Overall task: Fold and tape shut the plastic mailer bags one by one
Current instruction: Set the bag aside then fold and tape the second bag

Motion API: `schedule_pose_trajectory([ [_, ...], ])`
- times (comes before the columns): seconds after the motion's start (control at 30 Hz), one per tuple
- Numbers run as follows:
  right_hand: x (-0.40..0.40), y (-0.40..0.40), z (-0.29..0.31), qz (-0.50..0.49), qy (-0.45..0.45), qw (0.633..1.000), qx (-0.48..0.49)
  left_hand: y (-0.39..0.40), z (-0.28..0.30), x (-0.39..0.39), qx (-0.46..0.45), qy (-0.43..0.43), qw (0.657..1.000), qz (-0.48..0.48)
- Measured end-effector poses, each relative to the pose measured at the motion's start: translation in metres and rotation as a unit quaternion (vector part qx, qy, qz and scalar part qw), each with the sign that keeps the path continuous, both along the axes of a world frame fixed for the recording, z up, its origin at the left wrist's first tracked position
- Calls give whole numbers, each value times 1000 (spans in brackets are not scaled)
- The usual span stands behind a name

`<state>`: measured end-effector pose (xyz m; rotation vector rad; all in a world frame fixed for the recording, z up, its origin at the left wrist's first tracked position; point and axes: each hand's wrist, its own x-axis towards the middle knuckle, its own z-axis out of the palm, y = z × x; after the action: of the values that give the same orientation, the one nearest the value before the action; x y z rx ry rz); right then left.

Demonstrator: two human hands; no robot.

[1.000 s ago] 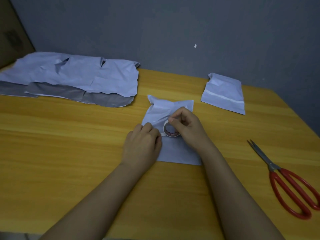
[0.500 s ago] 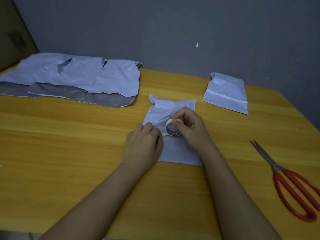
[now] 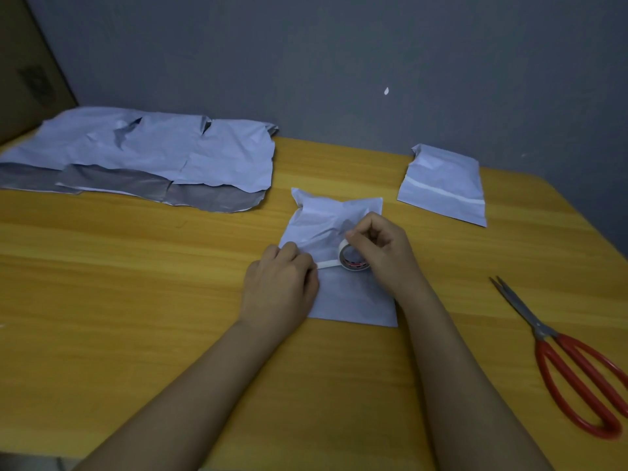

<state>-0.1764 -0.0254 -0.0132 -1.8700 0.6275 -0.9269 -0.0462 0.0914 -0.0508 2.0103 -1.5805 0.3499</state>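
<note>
Mailer bag [image 3: 353,300], white and folded over on itself, lies flat near the middle of the yellow wooden table [image 3: 136,300], with both hands working on top of it. Left hand [image 3: 280,288] rests on the bag's left edge with its fingers curled down, pressing the free end of a strip of white tape onto the plastic. Right hand [image 3: 384,251] grips the tape roll [image 3: 353,258] between thumb and curled fingers, the roll standing on edge on the bag, and the short strip runs from it to the left hand. Red-handled scissors [image 3: 571,368] lie closed near the right edge of the table, well apart from the hands. Farther back, a finished bag [image 3: 441,185] with a tape line across it sits toward the far right corner. A spread of crumpled unsealed bags [image 3: 153,154], white with grey flaps, covers the far left corner against the grey wall [image 3: 306,62]
</note>
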Motion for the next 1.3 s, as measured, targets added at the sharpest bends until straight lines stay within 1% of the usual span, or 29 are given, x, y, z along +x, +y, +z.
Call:
schedule_pose_trajectory([
  [0.27,-1,-1,3,-2,23,1000,-5,0,-2,1,-2,9,1000,-2],
  [0.37,-3,-3,5,0,15,1000,-11,0,-3,1,-3,12,1000,-4],
  [0.53,-4,-2,9,-2,-4,1000,20,0,-3,0,-6,18,1000,-6],
  [0.73,-1,-5,22,37,38,998,31,-1,-3,1,2,26,1000,-1],
  [0.9,-5,-7,18,28,74,997,6,0,-3,2,-3,24,1000,-10],
  [1.3,-8,3,10,19,89,996,11,0,-5,2,-8,26,1000,-7],
])
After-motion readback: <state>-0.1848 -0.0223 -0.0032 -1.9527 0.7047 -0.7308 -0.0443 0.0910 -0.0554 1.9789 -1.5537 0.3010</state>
